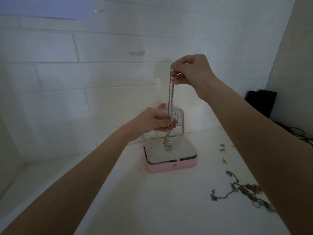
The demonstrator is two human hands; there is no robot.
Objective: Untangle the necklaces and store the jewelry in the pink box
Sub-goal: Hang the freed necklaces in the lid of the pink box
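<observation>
My right hand [189, 72] is up high w/ the arm stretched out in front of me, wrist bent so the fingers point left. Thumb & fingers are pinched tight on the top of the silver chains [170, 97]. The chains hang straight down from there, a few strands close together, can't tell how many.

My left hand [155, 120] is lower, arm reaching fwd from the bottom left. Its fingers curl round the chains low down & pinch them, just above the leaf charm [167, 144]. The charm dangles below that hand, right over the pink box [171, 167].

The box sits open on the white table [152, 200], by the white brick wall [67, 73]. Its lid [180, 119] stands up at the back, behind my left hand. Inside the box is a white pad w/ small dots [183, 150], lying flat. A snap button shows on the box's pink front.

More jewelry is on the table to the right of the box, well apart from it: a dark tangled chain [240, 190], partly under my right arm, & a few small bits [223, 150] nearer the wall. They are too small to tell what they are.

A black thing [260, 102] leans in the far right corner, w/ black cords [298, 133] next to it.
</observation>
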